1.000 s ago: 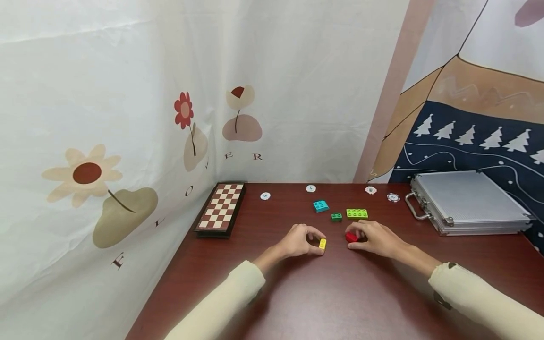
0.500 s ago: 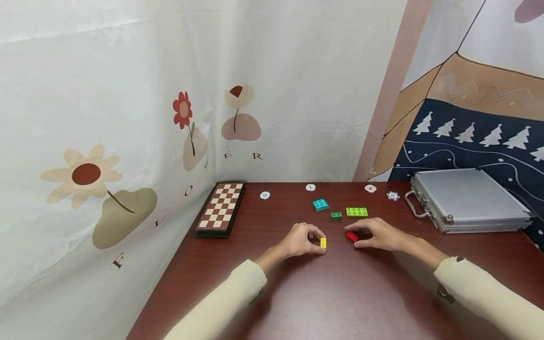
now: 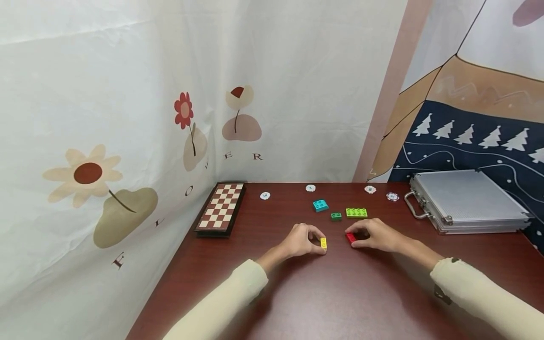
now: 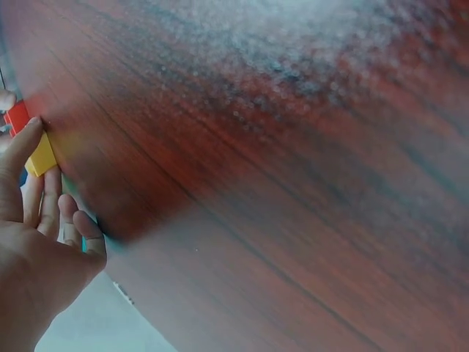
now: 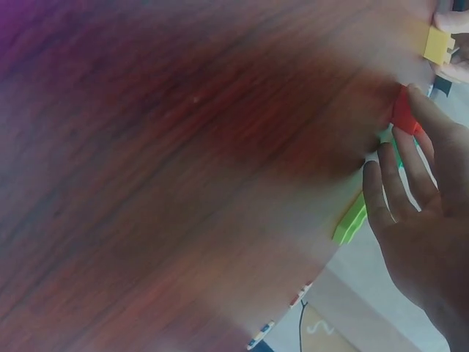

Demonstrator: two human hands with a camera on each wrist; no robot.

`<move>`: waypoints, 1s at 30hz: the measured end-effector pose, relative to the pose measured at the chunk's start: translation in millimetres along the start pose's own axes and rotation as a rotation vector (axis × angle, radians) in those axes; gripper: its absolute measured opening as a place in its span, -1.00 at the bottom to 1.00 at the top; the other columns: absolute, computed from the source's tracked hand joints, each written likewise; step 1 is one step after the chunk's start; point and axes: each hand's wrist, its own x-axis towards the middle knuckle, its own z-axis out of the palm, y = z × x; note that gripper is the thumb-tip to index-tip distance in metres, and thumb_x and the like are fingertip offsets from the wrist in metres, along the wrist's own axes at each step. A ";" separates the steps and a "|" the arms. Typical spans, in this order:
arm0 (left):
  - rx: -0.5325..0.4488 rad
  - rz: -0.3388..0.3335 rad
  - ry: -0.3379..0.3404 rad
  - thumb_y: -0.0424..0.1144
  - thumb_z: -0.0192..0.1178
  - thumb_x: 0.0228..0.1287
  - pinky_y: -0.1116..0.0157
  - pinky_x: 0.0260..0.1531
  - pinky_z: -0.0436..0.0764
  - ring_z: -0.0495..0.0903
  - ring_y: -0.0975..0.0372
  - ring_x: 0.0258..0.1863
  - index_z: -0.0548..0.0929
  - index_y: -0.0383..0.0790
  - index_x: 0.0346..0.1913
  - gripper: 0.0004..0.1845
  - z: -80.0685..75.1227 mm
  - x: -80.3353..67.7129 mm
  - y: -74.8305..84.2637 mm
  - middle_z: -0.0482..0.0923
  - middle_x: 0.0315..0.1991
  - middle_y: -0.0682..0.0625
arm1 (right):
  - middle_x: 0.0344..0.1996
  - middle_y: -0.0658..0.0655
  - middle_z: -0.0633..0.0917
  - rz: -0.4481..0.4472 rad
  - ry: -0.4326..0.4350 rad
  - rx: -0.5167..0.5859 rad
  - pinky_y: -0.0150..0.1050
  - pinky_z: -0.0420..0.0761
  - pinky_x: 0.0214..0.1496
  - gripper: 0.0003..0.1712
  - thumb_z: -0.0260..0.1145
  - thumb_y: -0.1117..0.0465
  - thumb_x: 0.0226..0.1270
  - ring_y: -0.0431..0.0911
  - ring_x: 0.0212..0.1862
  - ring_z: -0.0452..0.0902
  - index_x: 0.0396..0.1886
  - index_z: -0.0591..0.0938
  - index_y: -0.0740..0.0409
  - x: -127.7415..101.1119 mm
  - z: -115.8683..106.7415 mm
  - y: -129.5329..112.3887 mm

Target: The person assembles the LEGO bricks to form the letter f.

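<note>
The right hand (image 3: 376, 235) is drawing back toward the middle after sliding out a moment ago, its fingers pinching the red brick (image 3: 350, 237) low on the table (image 3: 331, 293), while the left hand (image 3: 299, 241) is holding steady, pinching the yellow brick (image 3: 323, 242). That is closing the gap, so the two bricks are sitting near each other but apart. Behind them the green brick (image 3: 336, 216), lime plate (image 3: 356, 212) and teal brick (image 3: 320, 205) are crowding things, while bare tabletop is lying toward the person.

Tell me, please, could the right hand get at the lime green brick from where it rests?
Probably yes: the right hand grips the red brick, and the lime green brick lies just beyond, nothing between.
</note>
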 end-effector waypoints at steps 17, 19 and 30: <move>-0.017 -0.027 0.000 -0.11 0.71 -0.09 0.44 -0.39 0.49 0.49 0.43 -0.43 0.87 0.01 -0.22 -0.68 -0.6 -1.1 1.0 0.70 -0.44 0.29 | -0.25 -0.10 0.76 0.008 0.108 0.021 -0.26 0.68 -0.14 -0.54 0.59 0.04 0.25 -0.19 -0.25 0.62 0.05 0.77 0.20 17.0 6.5 -16.5; -0.021 -0.028 0.002 -0.11 0.72 -0.10 0.44 -0.39 0.49 0.50 0.44 -0.43 0.87 0.01 -0.23 -0.68 -0.6 -1.2 0.6 0.70 -0.44 0.29 | -0.25 -0.09 0.76 0.009 0.113 0.025 -0.25 0.68 -0.13 -0.53 0.60 0.03 0.24 -0.20 -0.24 0.63 0.05 0.77 0.20 19.4 8.3 -19.3; -0.021 -0.010 0.020 -0.13 0.72 -0.12 0.45 -0.41 0.50 0.50 0.45 -0.45 0.86 0.00 -0.21 -0.65 0.4 -1.4 -0.4 0.72 -0.42 0.28 | -0.25 -0.08 0.76 0.031 0.115 0.057 -0.25 0.70 -0.10 -0.57 0.63 0.11 0.20 -0.17 -0.21 0.70 0.02 0.74 0.15 28.7 17.6 -36.5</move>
